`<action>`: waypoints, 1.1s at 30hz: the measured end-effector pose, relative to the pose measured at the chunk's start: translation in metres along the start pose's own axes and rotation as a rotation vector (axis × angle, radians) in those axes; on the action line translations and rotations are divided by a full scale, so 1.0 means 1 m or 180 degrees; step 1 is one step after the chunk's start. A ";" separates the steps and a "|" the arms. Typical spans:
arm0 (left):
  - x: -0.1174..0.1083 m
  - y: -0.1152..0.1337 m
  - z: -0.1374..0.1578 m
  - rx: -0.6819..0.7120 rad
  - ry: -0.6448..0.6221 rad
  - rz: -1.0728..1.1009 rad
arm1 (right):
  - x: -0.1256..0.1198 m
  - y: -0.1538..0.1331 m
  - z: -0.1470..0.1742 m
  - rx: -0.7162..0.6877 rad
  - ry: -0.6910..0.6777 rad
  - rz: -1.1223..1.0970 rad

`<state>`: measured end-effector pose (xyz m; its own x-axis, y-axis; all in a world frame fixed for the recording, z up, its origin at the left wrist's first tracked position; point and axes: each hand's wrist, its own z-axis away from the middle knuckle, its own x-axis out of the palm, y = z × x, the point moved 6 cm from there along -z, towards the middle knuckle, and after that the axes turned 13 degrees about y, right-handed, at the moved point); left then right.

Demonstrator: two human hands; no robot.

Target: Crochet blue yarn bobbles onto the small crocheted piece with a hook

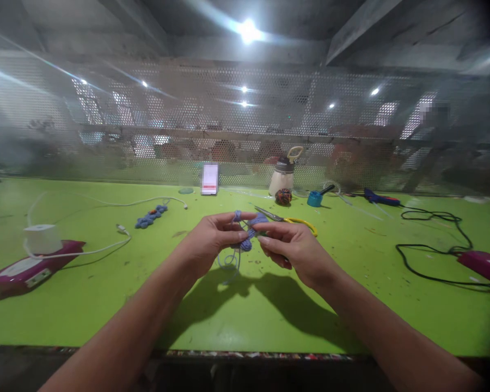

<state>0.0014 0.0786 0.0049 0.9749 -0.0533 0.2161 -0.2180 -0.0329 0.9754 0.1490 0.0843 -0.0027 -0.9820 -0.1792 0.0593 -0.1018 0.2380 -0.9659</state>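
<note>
Forearms (pixel 145 307), left hand (pixel 204 239) and right hand (pixel 304 251) tight on purple yarn (pixel 245 245) (blue pot (pixel 314 200) beyond, black handle (pixel 328 189) atop)

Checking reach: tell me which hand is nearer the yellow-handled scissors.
Right. The right hand is just on the near side of the scissors; the left hand is farther off, to their left.

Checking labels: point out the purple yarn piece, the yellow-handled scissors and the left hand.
Purple yarn piece (pixel 246 245): head view, its lower end.
Yellow-handled scissors (pixel 289 220): head view, handle near the pivot.
Left hand (pixel 206 239): head view, back of the hand.
</note>
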 end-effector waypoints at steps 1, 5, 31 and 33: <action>0.000 0.000 0.000 -0.0033 -0.0013 0.0020 | 0.000 -0.001 0.000 -0.0003 -0.0025 0.0019; 0.003 0.001 0.002 0.0024 -0.0114 -0.0134 | 0.002 -0.002 0.001 0.0058 -0.0118 0.0124; 0.009 0.010 0.009 0.0235 0.0258 0.0948 | 0.000 -0.005 0.004 -0.0358 0.0156 -0.0305; 0.008 0.011 0.009 0.0281 0.0263 0.0907 | -0.002 -0.011 0.004 -0.0592 0.0130 -0.0072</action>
<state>0.0063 0.0687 0.0165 0.8735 0.0084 0.4867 -0.4826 -0.1150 0.8682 0.1524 0.0780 0.0068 -0.9844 -0.1485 0.0944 -0.1479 0.4072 -0.9013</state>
